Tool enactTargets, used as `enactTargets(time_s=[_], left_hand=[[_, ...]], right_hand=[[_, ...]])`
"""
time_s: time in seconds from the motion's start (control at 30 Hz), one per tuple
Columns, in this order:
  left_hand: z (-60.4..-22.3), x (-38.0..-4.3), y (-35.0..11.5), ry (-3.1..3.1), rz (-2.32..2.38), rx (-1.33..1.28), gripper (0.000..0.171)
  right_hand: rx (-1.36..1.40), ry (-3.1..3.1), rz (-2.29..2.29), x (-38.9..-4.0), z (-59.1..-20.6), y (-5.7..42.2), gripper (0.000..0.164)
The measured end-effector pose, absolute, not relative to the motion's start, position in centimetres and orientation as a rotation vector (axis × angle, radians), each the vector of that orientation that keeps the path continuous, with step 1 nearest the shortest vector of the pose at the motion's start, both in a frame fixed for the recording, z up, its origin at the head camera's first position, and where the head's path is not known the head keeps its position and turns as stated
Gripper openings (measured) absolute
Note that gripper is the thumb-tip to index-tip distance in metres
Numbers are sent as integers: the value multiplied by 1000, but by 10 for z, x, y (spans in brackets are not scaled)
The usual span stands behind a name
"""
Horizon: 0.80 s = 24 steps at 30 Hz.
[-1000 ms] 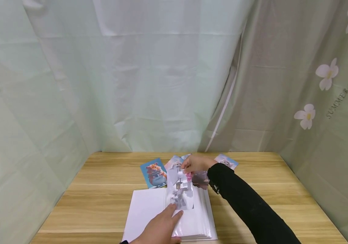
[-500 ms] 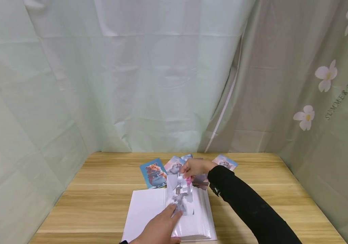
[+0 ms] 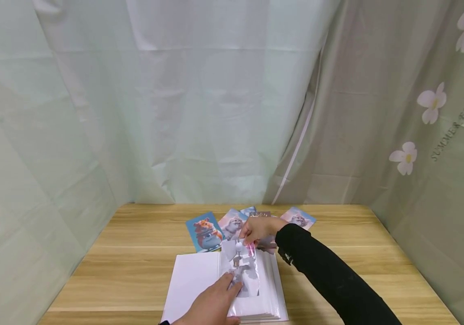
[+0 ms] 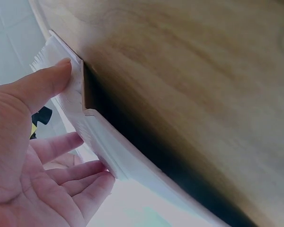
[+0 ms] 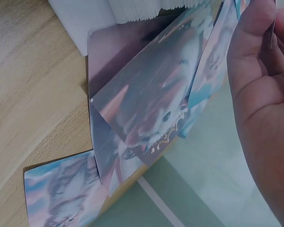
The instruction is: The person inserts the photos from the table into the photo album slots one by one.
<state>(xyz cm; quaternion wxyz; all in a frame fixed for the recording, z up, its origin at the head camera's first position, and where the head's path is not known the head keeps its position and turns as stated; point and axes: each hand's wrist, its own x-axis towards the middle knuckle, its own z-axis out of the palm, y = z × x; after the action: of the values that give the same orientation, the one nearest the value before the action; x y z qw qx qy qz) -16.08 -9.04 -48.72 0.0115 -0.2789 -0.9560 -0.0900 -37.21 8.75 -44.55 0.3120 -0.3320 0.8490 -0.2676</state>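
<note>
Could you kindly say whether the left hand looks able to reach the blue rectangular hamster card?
Probably yes: nothing appears to cover the blue rectangular hamster card, though the left hand would first have to leave the open white photo album.

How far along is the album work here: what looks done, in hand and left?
Done: the album lies open on the table. In hand: the right hand pinches the top of a picture card, which seems partly inside a page sleeve, while the left hand rests on the album. Remaining, probably: seating that card, then perhaps the loose cards behind the album.
</note>
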Motion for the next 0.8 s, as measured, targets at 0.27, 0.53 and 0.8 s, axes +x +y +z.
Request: enactTargets(time_s=[0.27,0.53,0.8], left_hand=[[-488,-161,-91,-2967,-271,-878,78],[-488,-161,-90,-2974,-264,-873,80],[-489,-161,-91,-2975,-257,-865,80]], right_hand=[[-833,2288,-669,-370,-445,85,9],[-912,2321,-650,-370,-450,83,9],[-1098,2380,-678,-373,-457,77,15]])
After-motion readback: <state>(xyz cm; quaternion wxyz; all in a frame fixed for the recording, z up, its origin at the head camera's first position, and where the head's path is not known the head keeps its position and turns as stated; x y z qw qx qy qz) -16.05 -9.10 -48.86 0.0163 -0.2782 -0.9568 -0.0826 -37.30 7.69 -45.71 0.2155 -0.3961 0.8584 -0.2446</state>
